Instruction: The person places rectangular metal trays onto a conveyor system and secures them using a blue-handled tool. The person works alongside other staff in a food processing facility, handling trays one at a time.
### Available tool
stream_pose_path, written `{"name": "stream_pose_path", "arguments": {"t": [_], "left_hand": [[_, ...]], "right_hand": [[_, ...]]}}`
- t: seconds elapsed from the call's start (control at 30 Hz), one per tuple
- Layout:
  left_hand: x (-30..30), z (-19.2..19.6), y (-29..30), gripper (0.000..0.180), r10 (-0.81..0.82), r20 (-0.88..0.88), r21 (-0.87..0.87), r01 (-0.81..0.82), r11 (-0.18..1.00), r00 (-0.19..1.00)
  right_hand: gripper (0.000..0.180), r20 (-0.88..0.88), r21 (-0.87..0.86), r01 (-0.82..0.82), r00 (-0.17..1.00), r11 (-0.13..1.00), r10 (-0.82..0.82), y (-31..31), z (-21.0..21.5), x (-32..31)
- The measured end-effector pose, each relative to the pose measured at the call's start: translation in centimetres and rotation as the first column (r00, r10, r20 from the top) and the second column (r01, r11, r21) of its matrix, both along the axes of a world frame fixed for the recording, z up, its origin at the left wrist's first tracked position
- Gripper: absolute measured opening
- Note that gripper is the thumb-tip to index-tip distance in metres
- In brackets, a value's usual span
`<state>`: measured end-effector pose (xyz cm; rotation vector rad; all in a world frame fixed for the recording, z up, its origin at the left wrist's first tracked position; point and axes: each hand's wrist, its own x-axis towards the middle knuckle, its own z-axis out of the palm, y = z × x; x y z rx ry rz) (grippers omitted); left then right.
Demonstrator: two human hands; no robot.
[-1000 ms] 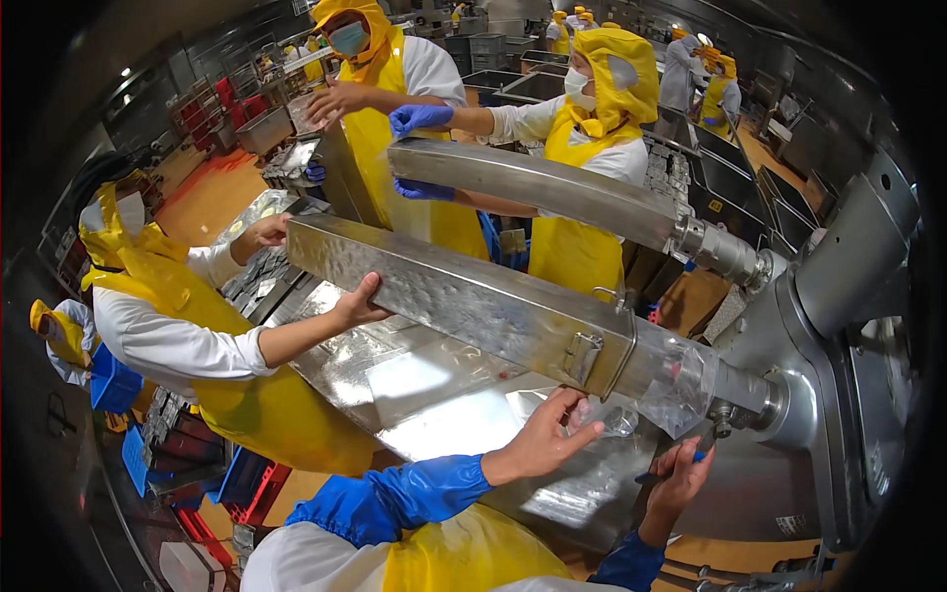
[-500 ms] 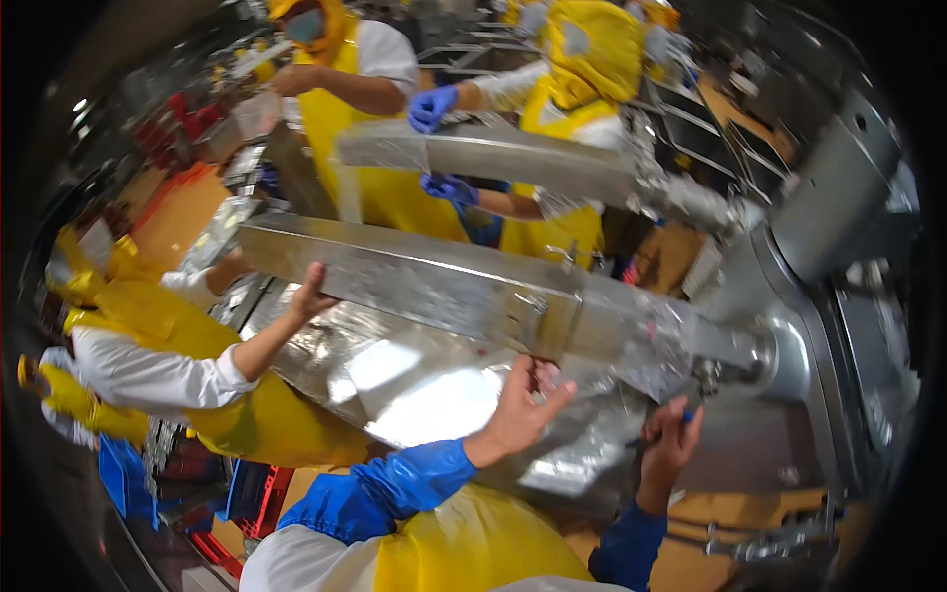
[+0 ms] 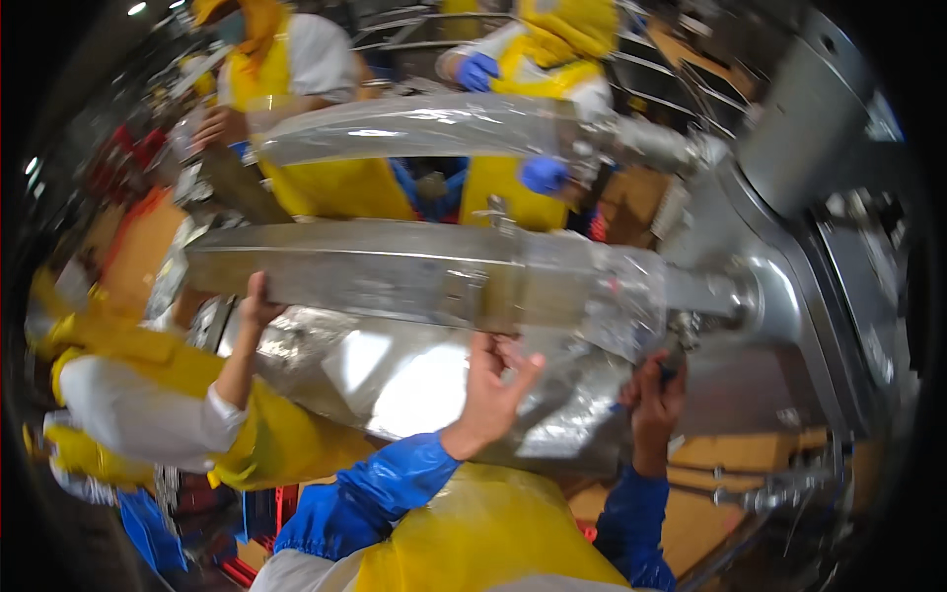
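A long metal rectangular trough [image 3: 355, 261] lies across the view, its right end joined to a section wrapped in clear plastic film [image 3: 631, 301] at a machine nozzle [image 3: 710, 293]. My left hand [image 3: 488, 390] is just below the trough's lower edge by a band, fingertips up at it and thumb spread; it grips nothing I can see. My right hand [image 3: 653, 400] is closed near the fitting below the nozzle, around a small thin blue object, mostly hidden by the fingers. A co-worker's bare hand [image 3: 256, 311] supports the trough's left end from below.
Behind it, a clear plastic-covered tube [image 3: 414, 128] extends from a second nozzle [image 3: 651, 143]. Two people in yellow aprons stand beyond; one has blue gloves [image 3: 476, 72]. A shiny metal table [image 3: 404, 385] sits below. The grey machine body [image 3: 789, 306] stands right, with blue bins [image 3: 153, 528] lower left.
The view has shifted, moving the trough leftward. At the far tube, the metal casing has come away to the left, and the gloved hands have moved apart. My hands keep much the same pose.
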<state>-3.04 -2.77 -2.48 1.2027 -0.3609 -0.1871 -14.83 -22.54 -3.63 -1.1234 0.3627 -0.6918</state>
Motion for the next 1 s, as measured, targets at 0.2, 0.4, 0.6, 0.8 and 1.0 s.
{"name": "stream_pose_path", "arguments": {"t": [0.2,0.4,0.6,0.8,1.0], "left_hand": [[-0.9,2.3,-0.7,0.048,-0.288,0.148,0.27,0.242,0.932,0.946],[0.1,3.0,0.3,0.048,-0.34,0.211,0.365,0.249,0.897,0.916],[0.1,3.6,0.4,0.048,-0.332,0.236,0.393,0.222,0.892,0.913],[0.1,2.9,0.5,0.047,-0.287,0.236,0.379,0.184,0.907,0.928],[0.2,1.8,1.3,0.043,-0.171,0.178,0.298,0.112,0.948,0.969]], "right_hand": [[0.016,-0.005,-0.082,-0.019,1.0,0.996,0.019,0.3,1.0,0.7],[0.018,0.019,-0.012,0.012,1.0,1.0,-0.012,0.6,0.8,0.9],[0.015,0.103,0.083,0.175,0.978,0.981,-0.183,2.6,0.8,2.1],[0.018,0.177,0.266,0.093,0.974,0.959,-0.143,4.5,1.5,3.2],[0.024,0.266,0.268,0.055,0.955,0.962,-0.129,5.7,3.0,4.8]]}}
